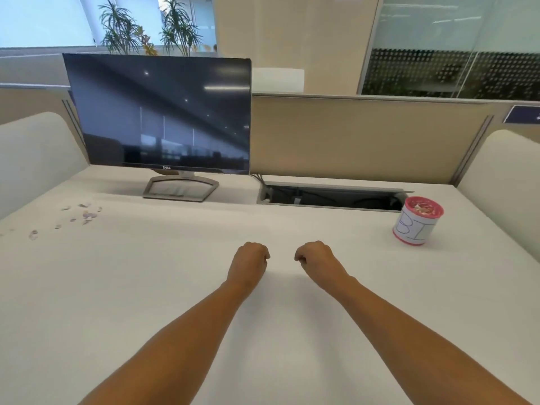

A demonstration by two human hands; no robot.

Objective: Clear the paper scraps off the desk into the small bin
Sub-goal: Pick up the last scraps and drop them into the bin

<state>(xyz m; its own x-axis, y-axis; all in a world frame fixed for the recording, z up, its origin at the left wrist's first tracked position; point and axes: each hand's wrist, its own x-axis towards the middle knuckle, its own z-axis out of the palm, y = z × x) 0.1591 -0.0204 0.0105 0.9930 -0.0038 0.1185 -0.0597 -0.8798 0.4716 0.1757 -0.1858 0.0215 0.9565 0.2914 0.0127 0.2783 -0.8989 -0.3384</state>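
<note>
Several small pale paper scraps (84,214) lie scattered on the white desk (175,287) at the far left. A small round bin (416,221), red-rimmed with a white handwritten label, stands at the right with scraps inside. My left hand (249,260) and my right hand (315,258) hover side by side over the middle of the desk, both with fingers curled into loose fists and nothing visible in them. Both hands are far from the scraps and from the bin.
A dark monitor (160,112) on a grey stand (181,190) sits at the back left. An open cable tray (333,197) is cut into the desk behind the bin. Beige partitions (365,135) close off the back and sides.
</note>
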